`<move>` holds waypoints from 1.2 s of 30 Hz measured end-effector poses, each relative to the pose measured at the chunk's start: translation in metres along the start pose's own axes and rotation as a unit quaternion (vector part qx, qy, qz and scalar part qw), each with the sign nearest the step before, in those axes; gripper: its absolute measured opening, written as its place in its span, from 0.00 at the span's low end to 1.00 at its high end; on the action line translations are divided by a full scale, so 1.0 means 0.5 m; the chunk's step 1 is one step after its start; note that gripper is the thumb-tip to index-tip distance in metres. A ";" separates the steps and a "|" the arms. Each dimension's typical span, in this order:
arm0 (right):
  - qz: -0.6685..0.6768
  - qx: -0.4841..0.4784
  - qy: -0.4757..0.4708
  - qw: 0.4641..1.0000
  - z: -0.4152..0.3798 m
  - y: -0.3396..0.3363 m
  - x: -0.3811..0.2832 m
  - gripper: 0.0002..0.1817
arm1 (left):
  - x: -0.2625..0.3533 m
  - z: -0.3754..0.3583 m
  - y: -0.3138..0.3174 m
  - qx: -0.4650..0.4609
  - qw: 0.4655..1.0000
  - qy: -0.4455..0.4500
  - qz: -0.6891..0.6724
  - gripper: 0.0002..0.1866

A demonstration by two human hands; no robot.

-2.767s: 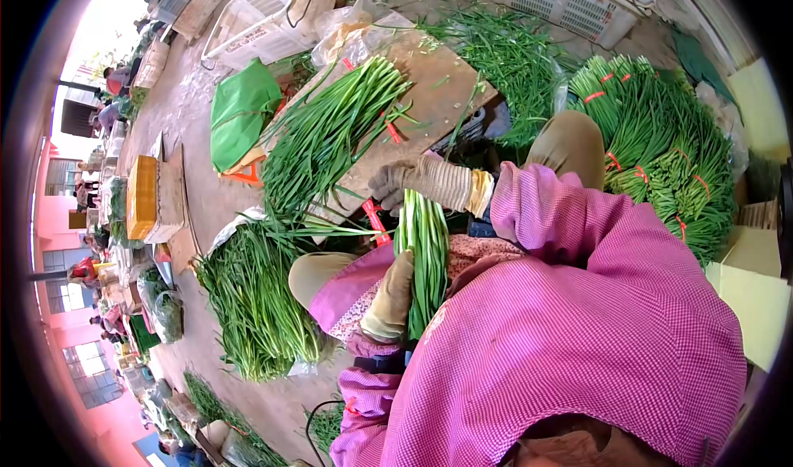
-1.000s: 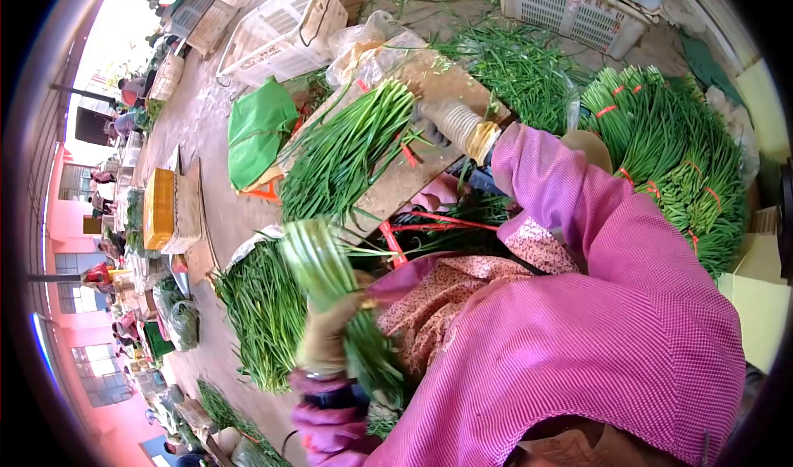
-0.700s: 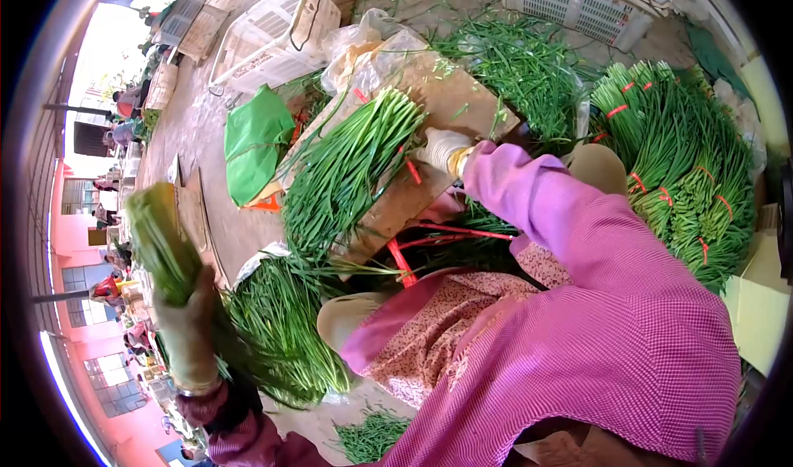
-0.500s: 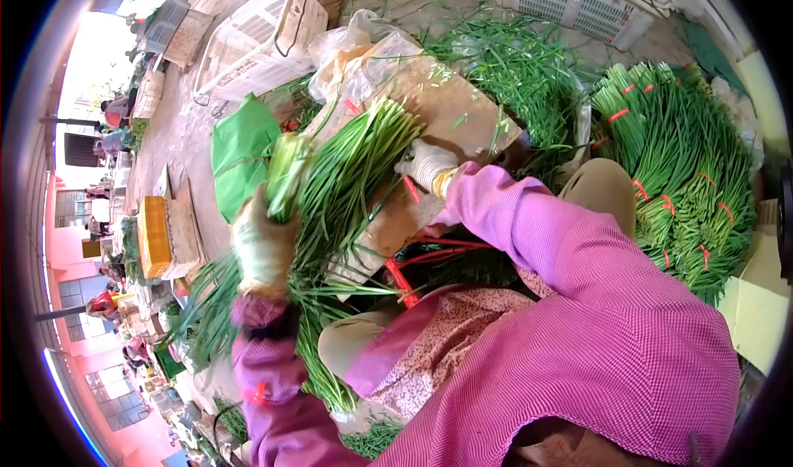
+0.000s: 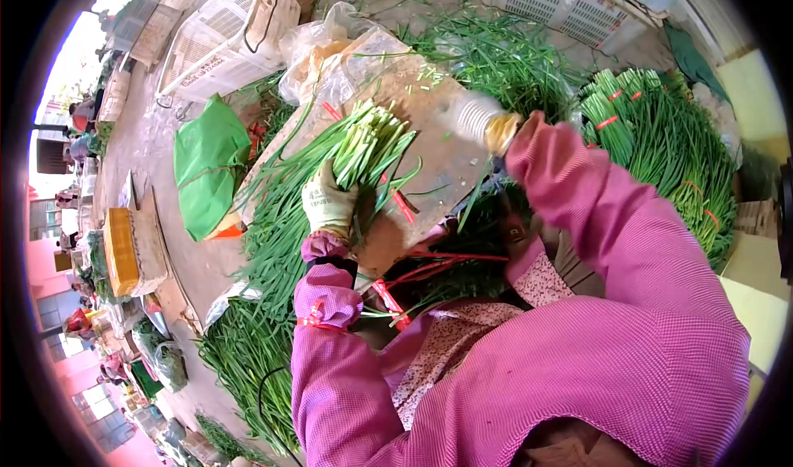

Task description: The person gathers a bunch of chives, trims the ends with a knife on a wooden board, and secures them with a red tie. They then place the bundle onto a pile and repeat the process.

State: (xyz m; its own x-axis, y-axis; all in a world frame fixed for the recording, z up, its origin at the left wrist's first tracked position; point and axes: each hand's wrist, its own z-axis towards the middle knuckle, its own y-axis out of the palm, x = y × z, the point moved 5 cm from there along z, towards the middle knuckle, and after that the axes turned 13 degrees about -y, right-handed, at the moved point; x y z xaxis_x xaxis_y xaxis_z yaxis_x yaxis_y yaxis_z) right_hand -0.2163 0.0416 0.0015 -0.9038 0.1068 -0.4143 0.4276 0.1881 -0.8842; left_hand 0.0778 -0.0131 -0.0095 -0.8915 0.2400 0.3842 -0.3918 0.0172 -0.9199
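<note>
My left hand (image 5: 330, 198), in a pale glove, is closed around a bunch of garlic chives (image 5: 372, 140) lying on a worn board (image 5: 442, 161). The pale cut stems point up and right, while the long green leaves spread left and down past the board's edge. Beyond the stems, my gloved right hand (image 5: 475, 120) is over the board's right part, apart from the bunch. Motion smears its fingers, so their state is hidden. Small pale stem bits (image 5: 429, 74) lie near the board's far edge. Red ties (image 5: 401, 205) rest beside the bunch.
Tied green bunches (image 5: 652, 145) are heaped at the right. Loose leaves (image 5: 512, 62) pile up behind the board, with clear plastic (image 5: 318, 58) at its far left corner. White crates (image 5: 231, 37) stand farther back. A green bag (image 5: 211, 165) and more chives (image 5: 256, 351) lie left.
My left hand has brought the raised chives down and right onto the bunch on the board. My right hand has left the bunch and moved right and farther away. The view has shifted slightly.
</note>
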 end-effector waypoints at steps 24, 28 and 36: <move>0.072 0.153 -0.125 0.978 -0.028 -0.034 -0.097 0.22 | 0.100 -0.064 -0.010 0.142 0.976 0.116 0.121 0.54; 0.040 0.201 -0.169 0.964 0.064 -0.026 -0.115 0.23 | 0.107 -0.038 -0.015 0.066 0.981 0.081 0.162 0.61; -0.049 0.016 -0.272 0.961 0.238 -0.088 -0.251 0.19 | 0.094 -0.033 0.034 0.011 0.983 0.094 0.156 0.63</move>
State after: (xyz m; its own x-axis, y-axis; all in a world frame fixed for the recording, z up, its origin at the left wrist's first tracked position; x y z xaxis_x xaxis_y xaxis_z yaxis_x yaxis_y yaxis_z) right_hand -0.1237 -0.0960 0.0665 -0.8187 -0.4372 -0.3722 0.3470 0.1396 -0.9274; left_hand 0.0329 0.0143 -0.0083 -0.9120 0.4059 0.0599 -0.1125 -0.1070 -0.9879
